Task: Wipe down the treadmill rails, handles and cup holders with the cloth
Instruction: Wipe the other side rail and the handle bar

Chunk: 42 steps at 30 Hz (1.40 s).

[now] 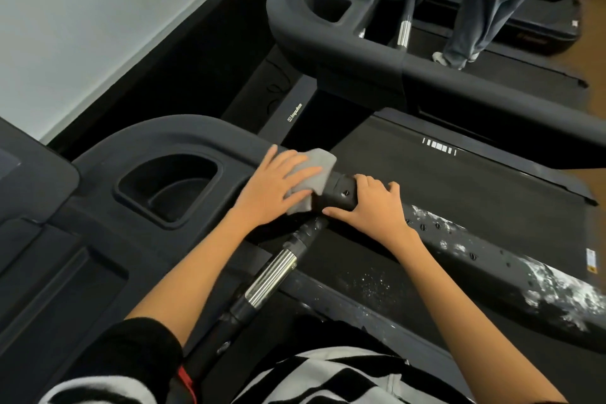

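A grey cloth [316, 164] lies on the dark treadmill rail [492, 249] where it meets the console. My left hand [275, 187] presses flat on the cloth with straight fingers. Just to its right, my right hand [370, 203] curls over the rail and grips it. White flaky patches mark the rail further right. A deep cup holder [170, 187] sits in the console to the left of my left hand. A handle [272, 275] with a chrome sensor section slants down from under the rail toward my body.
The treadmill belt [459, 180] runs beyond the rail. A second treadmill [344, 29] with its own cup holder and a lit console stands further back, with a person's legs [475, 23] on its belt. A pale wall [98, 26] is at upper left.
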{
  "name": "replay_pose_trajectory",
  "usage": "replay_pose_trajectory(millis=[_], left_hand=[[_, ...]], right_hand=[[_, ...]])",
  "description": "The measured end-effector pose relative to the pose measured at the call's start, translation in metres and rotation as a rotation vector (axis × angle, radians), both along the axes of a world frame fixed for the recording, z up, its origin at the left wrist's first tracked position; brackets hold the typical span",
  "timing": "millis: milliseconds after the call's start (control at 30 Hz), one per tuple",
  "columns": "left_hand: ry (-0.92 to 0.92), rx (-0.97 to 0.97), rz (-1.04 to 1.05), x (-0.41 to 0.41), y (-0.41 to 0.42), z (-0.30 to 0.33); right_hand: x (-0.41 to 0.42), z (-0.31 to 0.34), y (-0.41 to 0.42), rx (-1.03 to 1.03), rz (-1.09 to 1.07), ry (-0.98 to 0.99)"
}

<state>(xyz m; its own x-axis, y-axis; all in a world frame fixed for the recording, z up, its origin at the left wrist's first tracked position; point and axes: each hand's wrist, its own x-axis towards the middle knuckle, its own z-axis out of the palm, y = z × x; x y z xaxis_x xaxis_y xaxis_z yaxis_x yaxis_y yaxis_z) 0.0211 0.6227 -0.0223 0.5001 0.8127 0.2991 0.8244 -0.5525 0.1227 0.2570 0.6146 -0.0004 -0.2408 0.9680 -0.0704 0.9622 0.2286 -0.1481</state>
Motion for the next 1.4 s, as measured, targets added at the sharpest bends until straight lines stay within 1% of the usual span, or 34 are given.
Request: replay_pose_trajectory(millis=[67, 133, 200, 233, 300, 367, 433, 500, 567, 700, 833, 900, 967, 1067, 1100, 1133, 1233, 1300, 1333, 1400], left_hand=[[0.028, -0.008, 0.184, -0.017, 0.004, 0.0], [-0.009, -0.04, 0.353, -0.012, 0.004, 0.0], [-0.083, -0.035, 0.454, 0.012, -0.003, -0.001], [-0.104, -0.028, 0.468, 0.027, -0.009, -0.002], [-0.099, -0.015, 0.401, 0.051, -0.022, -0.011], [-0.043, 0.005, 0.279, 0.061, -0.034, -0.021], [0.048, 0.039, 0.164, 0.05, -0.034, -0.025], [0.186, 0.082, 0.074, 0.027, -0.025, -0.024], [0.26, 0.1, 0.097, 0.003, -0.015, -0.019], [0.142, 0.029, 0.284, -0.014, -0.013, -0.014], [0.027, 0.0, 0.396, 0.017, -0.027, -0.015], [-0.008, -0.025, 0.357, 0.036, -0.035, -0.016], [-0.012, -0.02, 0.251, 0.045, -0.04, -0.016], [0.088, 0.029, 0.128, 0.024, -0.032, -0.009], [0.122, 0.049, 0.129, 0.013, -0.027, -0.006], [0.115, 0.052, 0.164, 0.003, -0.023, -0.003], [-0.05, 0.02, 0.371, -0.007, -0.014, 0.001], [-0.132, 0.008, 0.477, 0.013, -0.011, 0.005], [-0.147, 0.005, 0.499, 0.026, -0.01, 0.006], [-0.14, -0.003, 0.47, 0.052, -0.009, 0.009]], right_hand=[[0.003, 0.003, -0.002, -0.013, 0.007, -0.013], [0.003, 0.006, -0.002, -0.02, 0.019, -0.022], [0.002, 0.01, -0.002, -0.03, 0.031, -0.037], [0.002, 0.01, -0.002, -0.029, 0.034, -0.04], [0.001, 0.011, -0.001, -0.03, 0.032, -0.028], [0.001, 0.011, -0.001, -0.045, 0.029, -0.007], [0.002, 0.011, -0.001, -0.066, 0.038, -0.003], [0.004, 0.012, -0.001, -0.091, 0.044, 0.001], [0.006, 0.013, -0.001, -0.122, 0.043, 0.026], [0.008, 0.019, -0.001, -0.175, 0.051, 0.071], [0.008, 0.025, 0.001, -0.221, 0.064, 0.075], [0.008, 0.027, 0.003, -0.254, 0.065, 0.095], [0.01, 0.029, 0.006, -0.297, 0.06, 0.128], [0.012, 0.029, 0.007, -0.334, 0.055, 0.156], [0.014, 0.029, 0.007, -0.338, 0.055, 0.165], [0.015, 0.029, 0.006, -0.337, 0.055, 0.178], [0.017, 0.027, 0.001, -0.289, 0.042, 0.216], [0.016, 0.023, -0.004, -0.22, 0.041, 0.209], [0.014, 0.02, -0.006, -0.173, 0.044, 0.198], [0.012, 0.013, -0.011, -0.067, 0.046, 0.176]])
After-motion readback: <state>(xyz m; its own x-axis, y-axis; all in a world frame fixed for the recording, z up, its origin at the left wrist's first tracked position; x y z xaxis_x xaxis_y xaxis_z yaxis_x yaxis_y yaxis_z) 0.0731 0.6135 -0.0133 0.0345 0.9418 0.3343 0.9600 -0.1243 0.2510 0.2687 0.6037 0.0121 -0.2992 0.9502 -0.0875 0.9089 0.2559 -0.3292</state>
